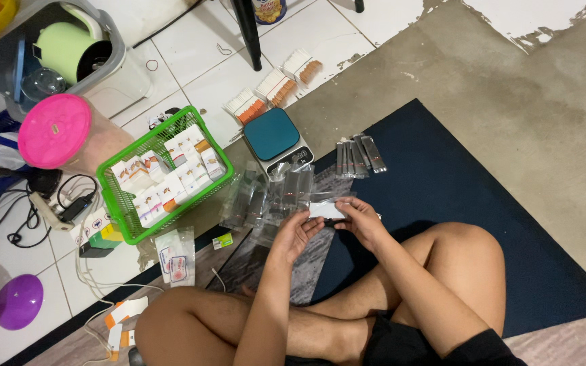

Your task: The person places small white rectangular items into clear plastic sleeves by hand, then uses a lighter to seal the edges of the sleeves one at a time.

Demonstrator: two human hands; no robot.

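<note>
- Hands: our left hand (298,230) and right hand (359,220) meet over the mat (456,183), both pinching a small white packet (325,210) by its ends, held up off the floor between them, likely so both thumbs can work on it.
- Sleeves: clear plastic sleeves (266,196) lie fanned on the floor just ahead of the hands, within easy reach; a smaller row of them (359,156) sits apart to the right of the scale.
- Scale: a small scale (276,139) with a teal top stands beyond the sleeves, nothing on its plate.
- Basket: a green basket (120,210) left of the scale holds white-and-orange boxes (171,173), packed in rows and nearly filling it.
- Stacks: three bundles of white and orange strips (272,88) stand on the tiles behind the scale.
- Bin: a grey bin (113,41) at top left holds a pale green jug (66,47) and a clear lid.
- Tub: a clear tub with a pink lid (54,130) stands beside the basket; we cannot tell its contents.
</note>
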